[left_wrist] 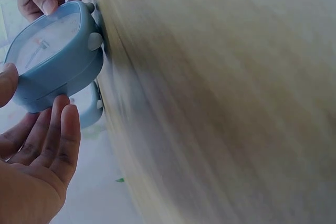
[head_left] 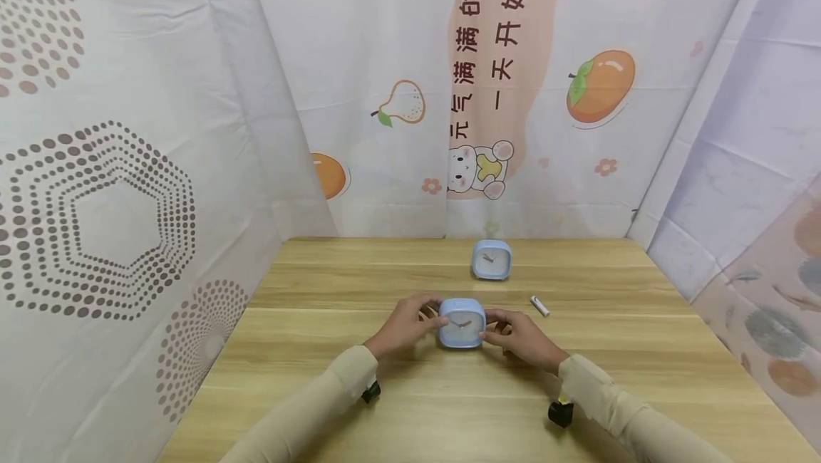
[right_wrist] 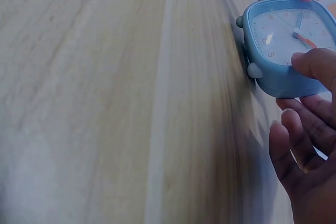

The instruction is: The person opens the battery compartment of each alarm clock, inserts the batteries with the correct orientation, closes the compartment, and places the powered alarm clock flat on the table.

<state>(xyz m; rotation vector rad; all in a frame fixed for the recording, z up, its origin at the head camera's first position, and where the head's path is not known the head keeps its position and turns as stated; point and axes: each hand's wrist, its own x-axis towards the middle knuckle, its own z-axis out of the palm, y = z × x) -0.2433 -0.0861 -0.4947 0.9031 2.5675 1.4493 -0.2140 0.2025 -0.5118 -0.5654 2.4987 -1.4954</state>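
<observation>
The desk (head_left: 442,420) was topped with light yellowish-brown wood, its grain drawn in long streaks from side to side. Its far edge was backed by a white cloth (head_left: 385,28) on which orange fruit, a pear outline, small pink flowers and a white cartoon animal were printed, and by which a peach-coloured band with dark vertical lettering was also carried. The left side was screened by a pale, creased curtain (head_left: 122,92) patterned with brown dots in hexagonal and rounded rings; the right side was closed off by a pale hanging (head_left: 737,114), its lower part marked with brown and grey rounded shapes. Near the middle of the desk, a light-blue clock (head_left: 462,324) was clamped at its two sides by the left hand (head_left: 410,322) and the right hand (head_left: 522,338), thumbs laid at the front; whether its feet were touching the wood could not be told. A second blue clock (head_left: 491,259) was seen behind it, slightly to the right, near the far edge, and a small white cylinder (head_left: 540,305) was seen lying to the right, beyond the right hand. The forearms were covered by cream sleeves (head_left: 311,406).
</observation>
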